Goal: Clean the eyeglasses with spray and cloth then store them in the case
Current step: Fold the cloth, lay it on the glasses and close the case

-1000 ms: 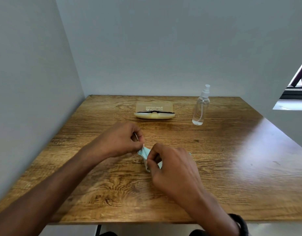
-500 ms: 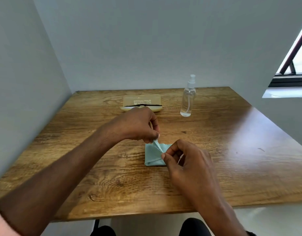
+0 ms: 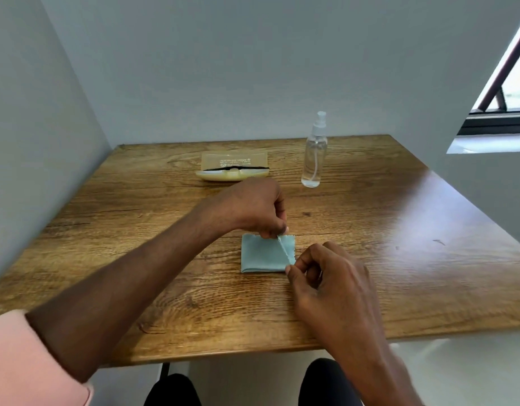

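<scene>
On table (image 3: 399,230), both hands (left (image 3: 252,206), right (image 3: 332,276)) pinch cloth (image 3: 261,256).

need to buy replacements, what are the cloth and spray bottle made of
The cloth looks like matte light-blue microfibre: soft folds, zigzag-cut edge. The spray bottle is probably clear glossy plastic: its dip tube shows through.

Even, bright daylight from the window (image 3: 515,83) at my right. Broad pale glare across the right side of the tabletop (image 3: 422,218); shadows soft. Wide-angle bending at frame edges, centre sharp.
</scene>
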The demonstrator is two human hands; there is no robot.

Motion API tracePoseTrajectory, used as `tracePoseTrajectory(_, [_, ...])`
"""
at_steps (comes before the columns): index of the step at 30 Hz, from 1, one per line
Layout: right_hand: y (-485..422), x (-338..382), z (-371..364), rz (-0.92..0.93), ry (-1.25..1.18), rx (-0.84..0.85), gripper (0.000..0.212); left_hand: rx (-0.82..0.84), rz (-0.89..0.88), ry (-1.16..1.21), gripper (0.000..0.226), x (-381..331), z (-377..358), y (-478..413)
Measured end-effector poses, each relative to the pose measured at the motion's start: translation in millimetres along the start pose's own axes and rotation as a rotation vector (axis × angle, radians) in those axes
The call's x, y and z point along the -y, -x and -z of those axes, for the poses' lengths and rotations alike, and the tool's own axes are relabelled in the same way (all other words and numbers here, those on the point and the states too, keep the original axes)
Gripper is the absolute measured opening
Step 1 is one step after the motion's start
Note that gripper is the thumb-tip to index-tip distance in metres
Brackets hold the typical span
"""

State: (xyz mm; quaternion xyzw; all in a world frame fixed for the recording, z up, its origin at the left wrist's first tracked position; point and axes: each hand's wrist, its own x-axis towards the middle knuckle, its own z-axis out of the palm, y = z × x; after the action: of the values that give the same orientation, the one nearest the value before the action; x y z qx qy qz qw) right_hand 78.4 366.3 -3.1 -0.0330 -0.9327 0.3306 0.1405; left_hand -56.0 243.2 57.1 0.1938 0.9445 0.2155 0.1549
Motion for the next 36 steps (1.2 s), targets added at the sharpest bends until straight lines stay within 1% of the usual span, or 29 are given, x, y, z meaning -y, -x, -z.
tracePoseTrajectory(6, [1, -2, 3, -0.012, 0.013, 0.009, 0.023, 0.014, -0.018, -0.029, 0.005, -5, -9, -8])
tracePoseTrajectory(8, [0, -4, 2, -0.011, 0.014, -0.003, 0.023, 0.018, -0.023, -0.026, 0.009, -6, -11, -11])
tracePoseTrajectory(11, [0, -8, 2, -0.004, 0.039, 0.002, 0.017, -0.003, -0.028, 0.007, 0.018, -5, -13, -13])
tracePoseTrajectory(13, [-1, -10, 4, 0.007, 0.061, 0.029, 0.009, -0.063, -0.026, 0.041, 0.020, -3, -12, -11])
tracePoseTrajectory(15, [-6, -13, 10, 0.014, 0.075, 0.057, 0.005, -0.172, -0.045, 0.090, 0.017, 5, -8, -4])
tracePoseTrajectory(17, [-17, -15, 17, 0.022, 0.075, 0.084, 0.009, -0.269, -0.046, 0.094, 0.014, 19, -4, 5])
tracePoseTrajectory(18, [-25, -16, 22, 0.028, 0.076, 0.106, 0.011, -0.287, -0.031, 0.076, 0.014, 27, -2, 10])
tracePoseTrajectory(22, [-59, -8, 27, 0.072, 0.137, 0.196, 0.019, -0.209, 0.027, -0.012, 0.020, 51, -7, 27])
tracePoseTrajectory(26, [-81, 3, 15, 0.130, 0.266, 0.235, 0.025, -0.248, 0.022, 0.006, 0.019, 61, -15, 34])
tracePoseTrajectory(30, [-85, 8, 3, 0.157, 0.374, 0.243, 0.021, -0.269, -0.012, 0.010, 0.022, 65, -20, 36])
tracePoseTrajectory(36, [-83, 7, 0, 0.155, 0.355, 0.235, 0.012, -0.297, -0.040, -0.104, 0.017, 63, -25, 39])
